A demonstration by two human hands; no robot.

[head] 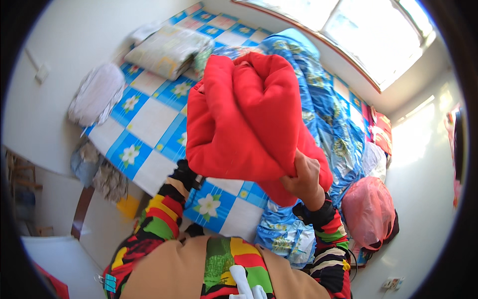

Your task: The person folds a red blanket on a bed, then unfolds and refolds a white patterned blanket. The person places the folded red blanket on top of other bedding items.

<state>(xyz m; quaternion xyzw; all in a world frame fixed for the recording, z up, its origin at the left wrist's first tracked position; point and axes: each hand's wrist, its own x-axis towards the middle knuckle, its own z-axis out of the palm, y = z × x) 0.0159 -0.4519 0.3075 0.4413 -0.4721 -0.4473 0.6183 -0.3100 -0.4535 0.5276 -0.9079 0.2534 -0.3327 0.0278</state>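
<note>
A thick red quilt, folded into a bundle, is held up in front of me above the bed. My right hand grips its lower right side, with the thumb and fingers pressed into the fabric. The left sleeve reaches to the bundle's lower left corner, where my left hand is hidden beneath or behind the quilt. Under the bundle lies a blue and white checked sheet with white flowers. A crumpled blue patterned cover lies along the right side of the bed.
A folded pale quilt lies at the back left of the bed, and a white wrapped bundle at the left edge. A pink plastic bag stands at the right by the wall. A window is at the upper right.
</note>
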